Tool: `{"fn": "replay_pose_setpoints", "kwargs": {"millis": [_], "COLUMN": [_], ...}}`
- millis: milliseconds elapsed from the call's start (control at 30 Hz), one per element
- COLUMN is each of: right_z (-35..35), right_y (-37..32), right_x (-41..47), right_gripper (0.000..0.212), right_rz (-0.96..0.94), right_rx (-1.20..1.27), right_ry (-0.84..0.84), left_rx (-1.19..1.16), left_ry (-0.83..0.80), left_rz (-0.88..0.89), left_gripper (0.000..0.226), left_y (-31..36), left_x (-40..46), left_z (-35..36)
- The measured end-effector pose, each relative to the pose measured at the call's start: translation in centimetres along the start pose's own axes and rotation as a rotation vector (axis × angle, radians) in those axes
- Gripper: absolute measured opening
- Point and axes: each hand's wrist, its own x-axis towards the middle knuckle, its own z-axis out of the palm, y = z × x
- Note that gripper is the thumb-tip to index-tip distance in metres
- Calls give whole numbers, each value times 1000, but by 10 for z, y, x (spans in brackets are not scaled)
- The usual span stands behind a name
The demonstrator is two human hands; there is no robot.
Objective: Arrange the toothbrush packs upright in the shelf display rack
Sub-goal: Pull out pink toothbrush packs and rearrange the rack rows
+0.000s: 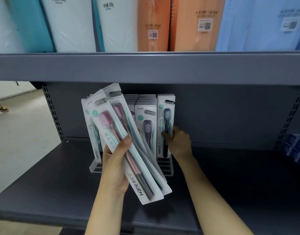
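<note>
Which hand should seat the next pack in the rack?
Right. The right hand is already at the rack, pinching the upright dark-brush pack in its right column. The left hand is full, gripping a tilted fan of packs in front of the rack.

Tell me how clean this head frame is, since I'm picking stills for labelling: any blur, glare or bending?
Head view: the tall packs on top are soft and blurred; the toothbrush packs in the left hand are sharper, print readable; slight sheen on their plastic; the shelf edge bows from the wide lens; light is even, shadows faint.
</note>
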Motion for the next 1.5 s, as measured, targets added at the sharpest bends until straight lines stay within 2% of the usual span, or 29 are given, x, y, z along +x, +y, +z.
{"fn": "replay_pose_setpoints", "kwargs": {"millis": [133,433,667,867,1000,1067,1100,1133,1200,1233,1300,1367,1433,1500], "right_z": [2,7,5,3,-10,-25,-33,-43,-63,-72,-84,-86,-81,-77], "right_y": [-2,-12,-7,-1,-5,-13,-17,-24,-41,-50,-69,-80,-80,-79], "right_x": [-3,-11,-7,-3,-8,-14,-19,-26,-44,-54,-74,-86,-91,-93], "right_gripper": [30,39,35,33,30,60,63,54,21,11,10,7,5,5], "right_rz": [-12,-8,23,38,84,132,122,75,-49,-103,-172,-202,-217,-237], "right_rx": [-5,-204,-141,-83,78,186,217,251,355,421,507,457,338,222], "right_ry": [27,33,47,18,-61,-64,-10,67,164,124,-93,-302,-356,-324], "left_rx": [-3,-5,16,-7,-76,-91,-92,-89,-82,-77,-57,-48,-23,10], "left_ry": [9,14,-28,-32,-60,-71,-75,-77,-74,-65,-53,-79,-96,-89], "left_rz": [-18,-42,-33,-81,-98,-101,-98,-92,-88,-85,-59,-28,-13,-7], "left_gripper": [86,98,91,114,98,95,94,93,90,87,80,58,26,23], "left_y": [-5,-12,-13,-13,-15,-15,-16,-16,-17,-17,-18,-18,-18,-18], "left_x": [2,5,6,1,-2,-4,-5,-6,-6,-6,-7,-10,-14,-18], "left_z": [2,4,6,4,7,8,8,9,7,7,9,12,15,18]}}
